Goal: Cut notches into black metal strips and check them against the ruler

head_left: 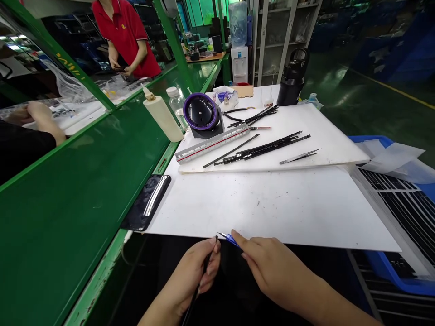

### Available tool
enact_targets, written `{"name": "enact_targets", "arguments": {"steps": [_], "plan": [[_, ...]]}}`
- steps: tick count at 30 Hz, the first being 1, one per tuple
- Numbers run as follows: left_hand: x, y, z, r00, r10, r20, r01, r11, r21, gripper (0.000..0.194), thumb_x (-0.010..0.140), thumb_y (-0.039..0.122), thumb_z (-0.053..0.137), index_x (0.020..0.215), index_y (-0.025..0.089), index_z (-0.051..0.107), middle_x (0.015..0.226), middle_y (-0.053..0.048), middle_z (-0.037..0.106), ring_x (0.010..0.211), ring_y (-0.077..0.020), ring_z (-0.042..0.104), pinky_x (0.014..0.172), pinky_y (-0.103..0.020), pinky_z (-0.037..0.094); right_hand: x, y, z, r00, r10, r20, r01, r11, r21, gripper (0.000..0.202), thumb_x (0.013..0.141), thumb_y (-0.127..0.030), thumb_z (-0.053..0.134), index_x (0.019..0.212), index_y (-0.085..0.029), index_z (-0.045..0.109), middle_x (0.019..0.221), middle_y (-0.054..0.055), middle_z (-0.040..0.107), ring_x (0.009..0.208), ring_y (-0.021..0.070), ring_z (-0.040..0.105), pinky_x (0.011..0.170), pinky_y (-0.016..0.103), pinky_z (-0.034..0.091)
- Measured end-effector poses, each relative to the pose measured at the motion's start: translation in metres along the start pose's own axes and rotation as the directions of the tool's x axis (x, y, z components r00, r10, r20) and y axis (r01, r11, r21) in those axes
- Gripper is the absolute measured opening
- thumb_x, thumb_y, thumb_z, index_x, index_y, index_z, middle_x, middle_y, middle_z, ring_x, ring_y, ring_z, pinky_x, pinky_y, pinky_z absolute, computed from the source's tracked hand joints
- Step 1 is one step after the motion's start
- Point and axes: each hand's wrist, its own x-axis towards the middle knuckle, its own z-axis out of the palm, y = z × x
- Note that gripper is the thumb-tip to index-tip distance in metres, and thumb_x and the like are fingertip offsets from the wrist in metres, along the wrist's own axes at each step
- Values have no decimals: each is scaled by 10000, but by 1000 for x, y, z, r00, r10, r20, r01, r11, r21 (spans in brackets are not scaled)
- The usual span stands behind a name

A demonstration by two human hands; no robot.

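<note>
The left hand (197, 267) pinches a black strip (205, 265); the right (272, 267) grips a blue-handled knife (229, 238), whose tip could slip into the left fingertips.

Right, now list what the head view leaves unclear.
All in the head view:
Thin black strip in left hand: lower end cut off by bottom edge.
Blue-handled pointed tool: handle's rear hidden by right hand.
Grey red-striped ruler: markings too small.
Red-shirted person: handled object too small to identify.

Open tabletop (258, 203) (phone (147, 203) at edge)
</note>
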Motion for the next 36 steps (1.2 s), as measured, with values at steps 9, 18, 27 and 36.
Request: {"name": "enact_targets", "arguments": {"steps": [9, 18, 27, 36], "plan": [[-2, 0, 2, 999, -20, -41, 22, 999, 50, 303, 893, 466, 469, 747, 201, 491, 482, 85, 358, 365, -31, 187, 328, -154, 114, 2, 0, -1, 999, 5, 32, -5, 1000, 0, 563, 909, -130, 380, 1461, -240, 344, 896, 53, 697, 762, 215, 660, 675, 313, 469], [-4, 3, 6, 997, -17, -69, 22, 997, 77, 306, 866, 485, 512, 743, 207, 479, 485, 96, 332, 371, -30, 167, 328, -154, 116, 3, 0, -6, 999, -13, 47, 13, 1000, 10, 557, 900, -135, 382, 1449, -227, 366, 854, 40, 685, 703, 196, 638, 633, 294, 455], [-4, -1, 5, 997, -10, -78, 16, 996, 82, 343, 882, 515, 484, 745, 200, 477, 500, 94, 336, 381, -28, 174, 329, -146, 131, 3, 3, -3, 999, -27, 47, 29, 999, -37, 568, 898, -148, 385, 1460, -214, 339, 864, 46, 679, 665, 190, 618, 583, 286, 424], [-4, 1, 9, 996, 4, -90, 4, 996, 89, 342, 873, 507, 500, 734, 196, 474, 497, 95, 345, 375, -24, 182, 331, -140, 130, 2, 2, -5, 997, -54, 52, 58, 994, -94, 588, 872, -127, 384, 1454, -195, 342, 889, 55, 694, 657, 199, 621, 550, 298, 382]]}}
